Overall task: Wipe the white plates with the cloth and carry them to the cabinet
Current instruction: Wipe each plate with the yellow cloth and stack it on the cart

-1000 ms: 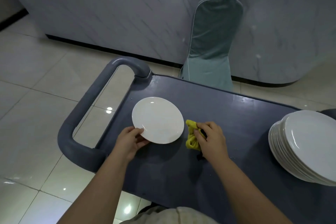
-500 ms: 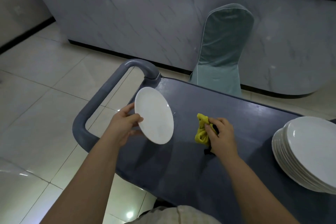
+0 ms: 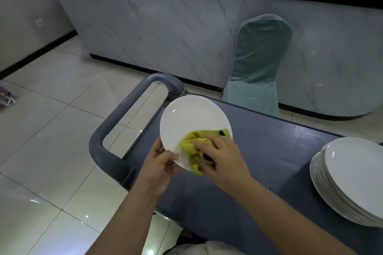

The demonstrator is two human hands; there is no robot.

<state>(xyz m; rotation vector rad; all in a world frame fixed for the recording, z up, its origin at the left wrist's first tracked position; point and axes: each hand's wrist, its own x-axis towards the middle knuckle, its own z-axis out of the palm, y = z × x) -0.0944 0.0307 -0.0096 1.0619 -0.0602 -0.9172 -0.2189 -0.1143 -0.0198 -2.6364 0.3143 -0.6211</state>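
White round ceramic plate (image 3: 192,116), pinched at its near rim by the left hand (image 3: 159,164), could slip if the right hand (image 3: 223,157) gripping the crumpled yellow cloth (image 3: 189,144) presses hard.

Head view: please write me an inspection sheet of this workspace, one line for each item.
Surface: dark grey cart top, with a few pale specks on it.
Job's things: one white plate held tilted above the cart; yellow cloth on its face; stack of plates at the cart's right end.
Clutter: pink item on the floor, far left; too unclear to name.
Hands: left hand pinches the plate's lower rim; right hand presses the bunched cloth on the plate.
Cables: nothing seen.
Surroundings: tiled floor, marble-look counter, covered chair behind the cart.
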